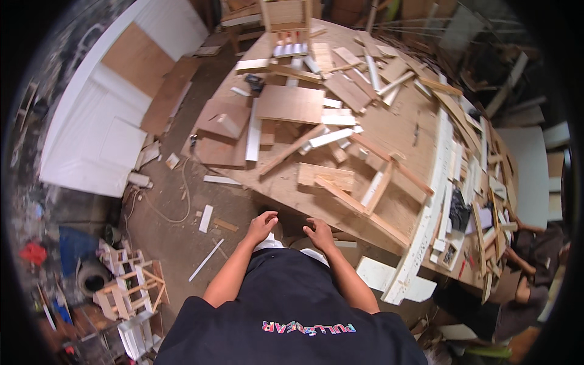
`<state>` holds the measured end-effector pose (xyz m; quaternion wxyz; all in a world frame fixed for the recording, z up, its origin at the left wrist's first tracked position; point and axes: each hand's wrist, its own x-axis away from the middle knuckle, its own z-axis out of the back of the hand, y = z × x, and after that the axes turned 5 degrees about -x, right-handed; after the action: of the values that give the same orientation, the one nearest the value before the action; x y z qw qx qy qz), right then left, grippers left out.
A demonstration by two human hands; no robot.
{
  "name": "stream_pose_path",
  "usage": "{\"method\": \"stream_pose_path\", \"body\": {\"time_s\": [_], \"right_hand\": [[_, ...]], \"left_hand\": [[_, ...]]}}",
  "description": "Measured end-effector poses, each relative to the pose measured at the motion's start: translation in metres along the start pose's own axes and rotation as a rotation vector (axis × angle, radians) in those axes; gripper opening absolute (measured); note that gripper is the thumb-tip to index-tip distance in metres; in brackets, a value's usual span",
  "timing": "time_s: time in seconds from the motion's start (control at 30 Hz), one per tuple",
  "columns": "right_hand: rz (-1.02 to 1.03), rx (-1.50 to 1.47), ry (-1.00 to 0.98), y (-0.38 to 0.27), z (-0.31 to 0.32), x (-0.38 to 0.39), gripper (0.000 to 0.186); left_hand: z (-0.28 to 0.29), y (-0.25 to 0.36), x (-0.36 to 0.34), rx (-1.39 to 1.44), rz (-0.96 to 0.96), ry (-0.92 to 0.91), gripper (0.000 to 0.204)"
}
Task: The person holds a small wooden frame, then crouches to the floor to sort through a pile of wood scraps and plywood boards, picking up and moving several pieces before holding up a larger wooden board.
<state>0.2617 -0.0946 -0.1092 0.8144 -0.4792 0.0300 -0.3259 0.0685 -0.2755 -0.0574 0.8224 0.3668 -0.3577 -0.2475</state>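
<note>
My left hand hovers in front of my body, just short of the near edge of the workbench. Its fingers are loosely bent and apart, holding nothing. Level with it, my right hand is also empty, thumb and fingers spread. Closest to both hands on the bench lies a short pale wood block. Beside it, to the right, rests a wooden frame of joined strips. Further left are a flat wood panel and a white-faced strip.
Wood offcuts cover the plywood workbench. A long white board runs along its right side, jutting toward me. Another person works at the right. Small wooden frames and a cable lie on the floor at left.
</note>
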Motion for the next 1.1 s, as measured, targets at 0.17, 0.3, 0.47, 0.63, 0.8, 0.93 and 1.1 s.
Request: {"method": "stream_pose_path", "body": {"time_s": [0.17, 0.3, 0.47, 0.63, 0.8, 0.93, 1.1], "right_hand": [[0.009, 0.013, -0.311, -0.049, -0.054, -0.028, 0.047], [0.113, -0.042, -0.311, -0.111, -0.105, -0.068, 0.04], [0.208, -0.225, -0.267, -0.228, -0.209, -0.122, 0.029], [0.117, -0.326, -0.403, -0.307, -0.341, -0.197, 0.03], [0.169, -0.249, -0.457, -0.378, -0.407, -0.261, 0.032], [0.038, -0.245, -0.396, -0.442, -0.442, -0.312, 0.033], [0.129, -0.164, -0.303, -0.493, -0.498, -0.404, 0.03]], "left_hand": [[0.067, -0.074, 0.051, 0.097, 0.139, 0.163, 0.036], [0.127, -0.118, 0.073, 0.246, 0.216, 0.266, 0.037], [0.205, -0.195, 0.094, 0.434, 0.23, 0.364, 0.036], [0.323, -0.272, 0.083, 0.567, 0.283, 0.512, 0.037], [0.438, -0.334, 0.057, 0.675, 0.286, 0.627, 0.039], [0.512, -0.361, 0.002, 0.711, 0.241, 0.579, 0.039], [0.596, -0.376, -0.11, 0.498, 0.218, 0.474, 0.036]]}}
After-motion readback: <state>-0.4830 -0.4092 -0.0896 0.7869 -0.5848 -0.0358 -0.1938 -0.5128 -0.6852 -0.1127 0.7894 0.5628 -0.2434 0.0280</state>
